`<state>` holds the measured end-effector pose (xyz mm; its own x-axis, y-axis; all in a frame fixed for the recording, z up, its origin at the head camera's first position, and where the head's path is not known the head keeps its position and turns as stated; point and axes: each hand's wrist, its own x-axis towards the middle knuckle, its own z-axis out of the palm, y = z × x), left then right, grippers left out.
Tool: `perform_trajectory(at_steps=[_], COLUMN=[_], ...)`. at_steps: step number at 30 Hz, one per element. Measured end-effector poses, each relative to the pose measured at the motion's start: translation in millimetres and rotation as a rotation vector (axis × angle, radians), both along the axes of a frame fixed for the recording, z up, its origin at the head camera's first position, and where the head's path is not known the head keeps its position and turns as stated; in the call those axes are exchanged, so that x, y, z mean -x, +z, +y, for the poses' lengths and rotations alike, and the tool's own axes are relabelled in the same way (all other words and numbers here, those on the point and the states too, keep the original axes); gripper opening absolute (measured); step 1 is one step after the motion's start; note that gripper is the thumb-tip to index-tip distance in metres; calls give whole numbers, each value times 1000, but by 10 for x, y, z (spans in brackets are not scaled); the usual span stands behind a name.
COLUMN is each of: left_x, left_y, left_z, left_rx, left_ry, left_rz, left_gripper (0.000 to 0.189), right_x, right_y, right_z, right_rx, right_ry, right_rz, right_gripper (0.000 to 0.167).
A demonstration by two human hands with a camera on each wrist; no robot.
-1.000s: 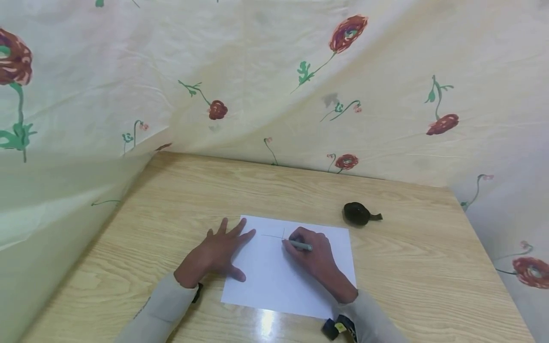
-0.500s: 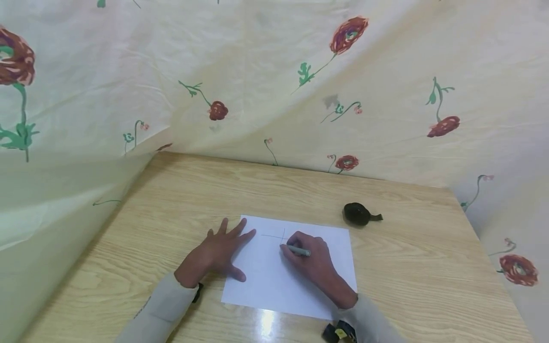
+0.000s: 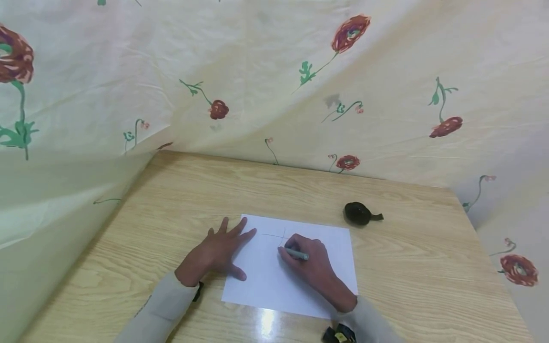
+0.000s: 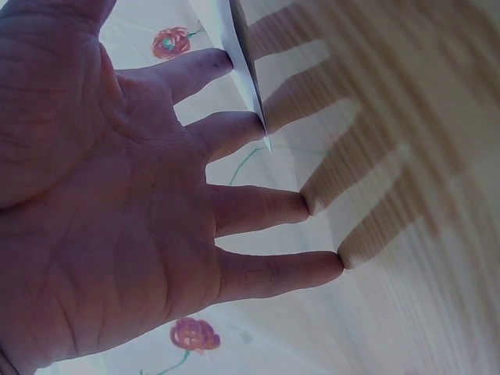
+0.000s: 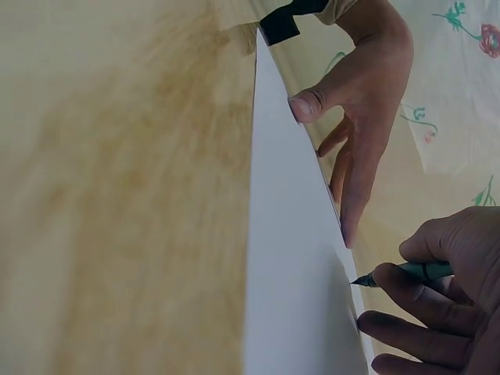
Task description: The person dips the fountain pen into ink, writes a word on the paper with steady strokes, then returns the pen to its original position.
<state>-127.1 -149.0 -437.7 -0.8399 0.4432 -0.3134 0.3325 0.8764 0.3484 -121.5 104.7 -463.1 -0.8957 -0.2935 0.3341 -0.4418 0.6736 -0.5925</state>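
A white sheet of paper (image 3: 261, 281) lies on the wooden table, with two thin crossing lines (image 3: 274, 236) drawn near its top. My right hand (image 3: 315, 259) pinches a dark green pen (image 3: 299, 254) between thumb and fingers. In the right wrist view the pen's tip (image 5: 359, 280) is right at the paper's surface. My left hand (image 3: 220, 252) rests with fingers spread on the sheet's left edge. In the left wrist view two fingertips (image 4: 248, 125) are at the paper's edge, and the other two meet the table.
Beyond the sheet's top right corner lies a small black rounded object (image 3: 357, 213) with a short stem. The wooden table (image 3: 411, 257) backs onto a pale cloth (image 3: 257, 71) with red flowers, which also hangs along both sides.
My right hand and the pen have moved down and slightly left over the paper, and the vertical line has grown longer downward. My left hand has stayed in place.
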Motion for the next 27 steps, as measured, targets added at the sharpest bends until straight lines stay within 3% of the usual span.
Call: perform_trajectory(at_steps=[12, 19, 27], left_x=[14, 19, 16], left_y=[-24, 10, 22], left_z=[-25, 1, 18], left_rx=[1, 2, -6], left_ry=[-14, -8, 4], left_rz=[16, 17, -1], left_gripper=[112, 111, 111], right_x=[-116, -153, -220], right_y=[26, 22, 27], right_z=[-83, -107, -152], right_rx=[-2, 33, -1], right_ry=[25, 86, 131], right_rz=[-15, 39, 9], right_gripper=[15, 15, 14])
